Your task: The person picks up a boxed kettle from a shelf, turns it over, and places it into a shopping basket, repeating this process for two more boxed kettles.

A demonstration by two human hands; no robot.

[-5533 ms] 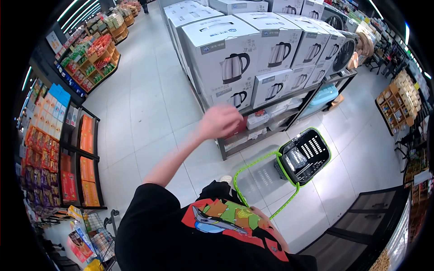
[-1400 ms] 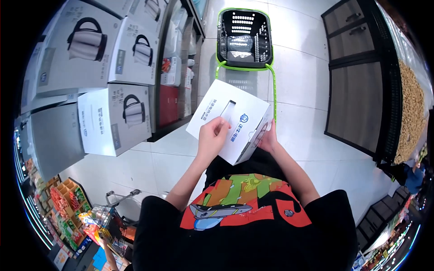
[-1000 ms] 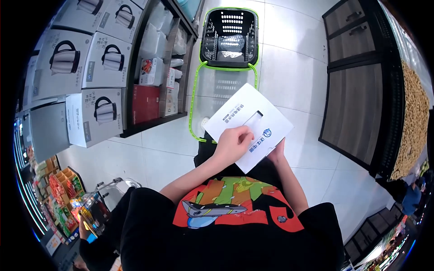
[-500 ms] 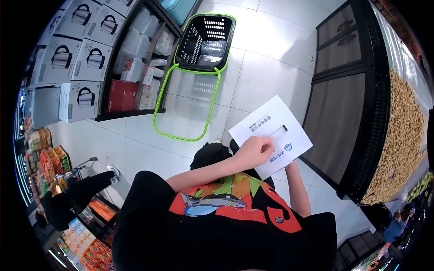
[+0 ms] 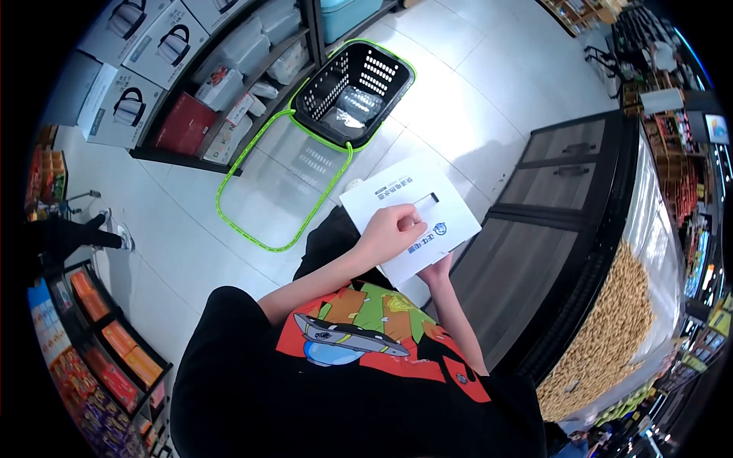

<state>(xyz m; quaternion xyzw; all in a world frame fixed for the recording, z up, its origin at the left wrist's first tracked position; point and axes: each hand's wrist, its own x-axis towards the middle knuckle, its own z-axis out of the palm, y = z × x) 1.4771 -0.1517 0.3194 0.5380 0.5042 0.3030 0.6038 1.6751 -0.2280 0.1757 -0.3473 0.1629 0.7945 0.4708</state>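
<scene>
A white cardboard box (image 5: 466, 219) with blue Chinese print and a kettle maker's logo is held in front of my torso, its top face towards me. My left hand (image 5: 391, 231) is closed at the box's top, its curled fingers at the white carry handle (image 5: 424, 201) by the dark slot. At the near lower edge, my right hand (image 5: 437, 270) holds the box from beneath, with most of its fingers hidden. Beyond the box, a black shopping basket (image 5: 305, 107) with a green rim stands on the floor, a clear plastic-wrapped item (image 5: 357, 105) inside it.
The basket's long green handle (image 5: 229, 179) lies stretched over the tiled floor. At left, a shelf holds boxed kettles (image 5: 156, 53) and plastic containers (image 5: 248, 49). On the right stands a dark cabinet (image 5: 511, 267) with a bin of peanuts (image 5: 603, 336). Another person's legs (image 5: 80, 237) show far left.
My view has turned, and the box with both hands now appears farther left. The basket appears slightly lower, and the cabinet and peanuts take up more of the right side. Both hands keep their hold.
</scene>
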